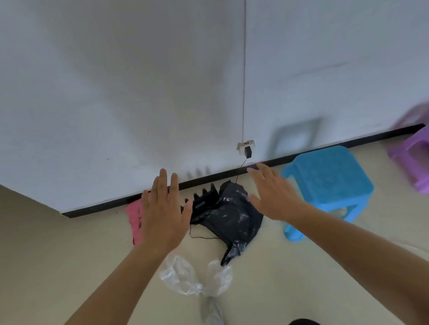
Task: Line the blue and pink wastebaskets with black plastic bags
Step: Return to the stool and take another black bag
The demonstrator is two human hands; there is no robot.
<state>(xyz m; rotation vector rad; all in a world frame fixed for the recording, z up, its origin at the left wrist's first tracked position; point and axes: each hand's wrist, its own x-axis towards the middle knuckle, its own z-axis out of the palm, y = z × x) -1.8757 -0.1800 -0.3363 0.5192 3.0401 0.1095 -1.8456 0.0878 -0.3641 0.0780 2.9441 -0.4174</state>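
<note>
Reaching down with your left hand [164, 213] and right hand [274, 195] spread and empty, grab the black bag [229, 215] between them by its edge.

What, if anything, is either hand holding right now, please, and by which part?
Nothing: the left hand and right hand are both open and empty above the black bag.

Black bag [229, 215] is looking like glossy, crinkled plastic film; blue stool [330, 182] is showing textured matt plastic; clear bag [185, 276] is shining thinly.
</note>
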